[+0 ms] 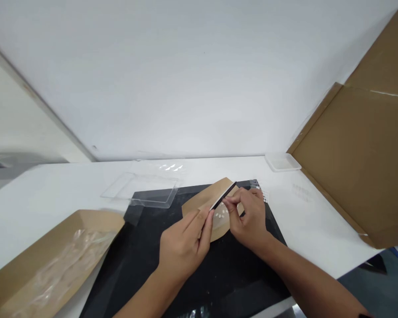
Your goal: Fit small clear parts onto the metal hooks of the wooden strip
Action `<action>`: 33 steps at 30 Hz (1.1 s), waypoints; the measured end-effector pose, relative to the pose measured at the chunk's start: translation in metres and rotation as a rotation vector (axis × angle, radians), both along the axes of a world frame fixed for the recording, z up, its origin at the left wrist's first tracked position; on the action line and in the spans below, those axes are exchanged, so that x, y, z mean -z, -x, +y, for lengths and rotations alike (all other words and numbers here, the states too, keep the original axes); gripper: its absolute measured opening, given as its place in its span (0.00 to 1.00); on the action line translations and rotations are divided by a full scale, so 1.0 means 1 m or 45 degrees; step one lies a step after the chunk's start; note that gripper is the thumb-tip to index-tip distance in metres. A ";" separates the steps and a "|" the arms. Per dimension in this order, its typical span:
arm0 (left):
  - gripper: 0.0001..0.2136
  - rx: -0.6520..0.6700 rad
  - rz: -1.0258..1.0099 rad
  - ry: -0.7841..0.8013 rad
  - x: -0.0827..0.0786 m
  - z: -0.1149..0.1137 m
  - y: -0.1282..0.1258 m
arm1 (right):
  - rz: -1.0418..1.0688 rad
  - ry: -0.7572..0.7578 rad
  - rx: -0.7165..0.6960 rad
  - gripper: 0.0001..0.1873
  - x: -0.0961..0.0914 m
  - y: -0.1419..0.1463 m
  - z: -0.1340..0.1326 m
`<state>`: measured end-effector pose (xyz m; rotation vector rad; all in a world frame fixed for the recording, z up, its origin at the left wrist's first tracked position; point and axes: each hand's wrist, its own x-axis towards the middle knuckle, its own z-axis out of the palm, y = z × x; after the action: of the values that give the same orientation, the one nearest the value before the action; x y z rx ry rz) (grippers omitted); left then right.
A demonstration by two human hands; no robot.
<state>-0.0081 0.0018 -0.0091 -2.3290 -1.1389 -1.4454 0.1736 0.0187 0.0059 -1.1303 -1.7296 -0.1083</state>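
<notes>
My left hand [187, 240] pinches the near end of a thin black strip with a white edge [223, 196], which slants up to the right. At the strip's right side, my right hand [247, 216] has thumb and forefinger pressed together; whatever they hold is too small to make out. Below both hands a small tan cardboard tray [199, 199] sits on a black mat [146, 260]. Several small white pieces [220, 216] lie inside that tray. Just past my right hand is a sheet of white dots [265, 196], partly hidden by the fingers.
A larger cardboard tray [16, 269] with clear plastic bags [69, 260] stands at the left. Clear plastic lids [142, 187] lie behind the mat. At the back right are a shallow plastic container [283, 162] and a big upright cardboard box [354, 163].
</notes>
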 end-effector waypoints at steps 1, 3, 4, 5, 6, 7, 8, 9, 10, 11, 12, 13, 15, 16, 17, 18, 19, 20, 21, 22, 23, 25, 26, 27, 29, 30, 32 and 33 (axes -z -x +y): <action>0.06 -0.003 0.009 -0.013 -0.001 0.000 0.001 | 0.000 -0.001 0.000 0.09 0.000 0.000 0.000; 0.07 -0.024 0.037 -0.037 -0.002 0.001 0.002 | 0.013 -0.016 0.051 0.09 0.000 -0.001 0.001; 0.07 -0.035 0.049 -0.042 -0.002 0.002 0.002 | 0.023 -0.021 0.081 0.09 0.000 -0.002 0.002; 0.07 -0.042 0.057 -0.043 -0.002 0.002 0.002 | 0.030 -0.017 0.098 0.09 0.000 -0.002 0.002; 0.07 -0.044 0.058 -0.041 -0.002 0.002 0.002 | 0.032 -0.009 0.093 0.09 0.000 -0.003 0.002; 0.08 -0.039 0.053 -0.039 -0.002 0.003 0.002 | 0.025 0.001 0.068 0.09 0.000 -0.003 0.002; 0.08 -0.028 0.044 -0.040 -0.002 0.003 0.001 | 0.013 0.007 0.033 0.09 0.000 -0.002 0.001; 0.08 -0.016 0.034 -0.043 -0.002 0.003 0.001 | -0.002 0.010 -0.001 0.09 0.000 -0.002 0.000; 0.08 -0.008 0.028 -0.047 -0.002 0.003 0.001 | -0.015 0.007 -0.016 0.09 0.000 -0.001 -0.001; 0.08 -0.005 0.028 -0.050 -0.001 0.003 0.001 | -0.019 0.000 -0.006 0.09 0.000 -0.001 -0.001; 0.08 -0.006 0.032 -0.052 -0.001 0.003 0.001 | -0.013 -0.010 0.025 0.09 -0.001 -0.001 -0.001; 0.08 -0.010 0.039 -0.049 -0.001 0.003 0.000 | 0.000 -0.023 0.063 0.09 -0.001 -0.001 -0.001; 0.08 -0.015 0.048 -0.035 0.000 0.003 0.000 | 0.030 -0.037 0.104 0.09 -0.001 -0.001 0.000; 0.07 -0.011 0.044 -0.032 0.000 0.003 0.001 | 0.034 -0.038 0.090 0.09 0.000 0.000 0.000; 0.07 -0.003 0.038 -0.026 0.001 0.003 0.001 | 0.028 -0.029 0.057 0.09 0.000 0.001 -0.001; 0.08 0.007 0.033 -0.022 0.001 0.003 0.002 | 0.015 -0.017 0.017 0.09 0.001 0.002 -0.001; 0.08 0.013 0.029 -0.019 0.001 0.003 0.002 | 0.001 -0.006 -0.013 0.10 0.001 0.003 -0.002; 0.08 0.016 0.027 -0.017 0.001 0.003 0.002 | -0.007 0.002 -0.019 0.10 0.001 0.004 -0.003; 0.08 0.013 0.029 -0.015 0.001 0.003 0.003 | -0.006 0.002 -0.001 0.10 0.001 0.004 -0.003; 0.08 0.005 0.036 -0.013 0.001 0.003 0.003 | 0.003 -0.004 0.036 0.09 0.001 0.004 -0.003; 0.08 -0.004 0.042 -0.014 0.002 0.003 0.002 | 0.012 -0.011 0.068 0.09 0.001 0.003 -0.002; 0.08 -0.007 0.042 -0.004 0.002 0.003 0.001 | 0.007 -0.005 0.079 0.10 0.001 0.002 -0.001; 0.08 -0.002 0.037 0.004 0.002 0.003 0.001 | -0.009 0.010 0.057 0.10 0.000 0.001 -0.001; 0.08 0.003 0.033 0.010 0.001 0.003 0.000 | -0.025 0.024 0.034 0.10 0.000 0.001 -0.001; 0.09 -0.003 0.038 0.011 0.001 0.003 0.000 | -0.037 0.032 0.036 0.11 0.000 0.001 -0.001; 0.08 -0.011 0.048 0.007 0.001 0.003 0.000 | -0.032 0.024 0.058 0.11 -0.001 0.001 -0.001; 0.08 -0.026 0.055 -0.002 0.001 0.002 0.000 | -0.035 0.018 0.056 0.11 -0.001 0.002 -0.001; 0.08 -0.025 0.050 -0.003 0.001 0.002 0.001 | -0.047 0.020 0.028 0.11 0.000 0.002 -0.002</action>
<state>-0.0086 0.0040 -0.0097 -2.3272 -1.1463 -1.3872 0.1717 0.0171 0.0064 -1.1652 -1.7538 -0.1301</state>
